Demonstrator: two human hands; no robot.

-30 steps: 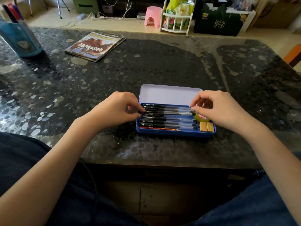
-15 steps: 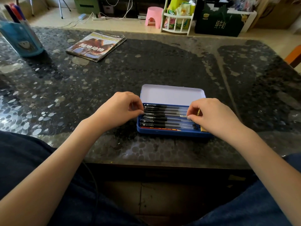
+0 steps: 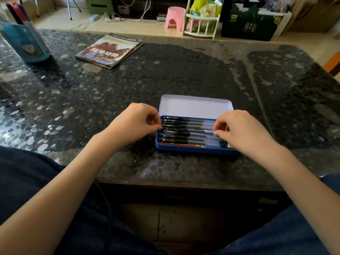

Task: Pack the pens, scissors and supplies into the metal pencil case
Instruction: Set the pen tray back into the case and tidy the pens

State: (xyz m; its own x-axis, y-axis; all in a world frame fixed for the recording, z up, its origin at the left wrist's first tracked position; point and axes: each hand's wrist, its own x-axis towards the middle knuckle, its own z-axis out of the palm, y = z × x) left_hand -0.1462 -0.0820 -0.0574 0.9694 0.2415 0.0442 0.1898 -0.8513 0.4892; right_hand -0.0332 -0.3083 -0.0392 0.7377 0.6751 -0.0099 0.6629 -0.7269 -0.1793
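Note:
A blue metal pencil case (image 3: 191, 150) lies open on the dark table, its pale lid (image 3: 196, 106) tipped back. Several black-capped pens (image 3: 189, 134) lie side by side in it, with a red pencil (image 3: 182, 144) along the near wall. My left hand (image 3: 135, 124) pinches the cap end of one middle pen at the case's left edge. My right hand (image 3: 242, 131) pinches the other end of the same pen and covers the case's right end, where a sliver of a tan eraser (image 3: 230, 145) shows.
A magazine (image 3: 110, 51) lies at the back left. A blue pen holder (image 3: 25, 41) with markers stands at the far left. The table's near edge (image 3: 165, 183) is close to my lap. A pink stool (image 3: 174, 18) and white rack (image 3: 201, 21) stand on the floor beyond.
My right hand moved left and down over the case's right end, hiding the yellow item and most of the erasers. The pen held at both ends sank among the others.

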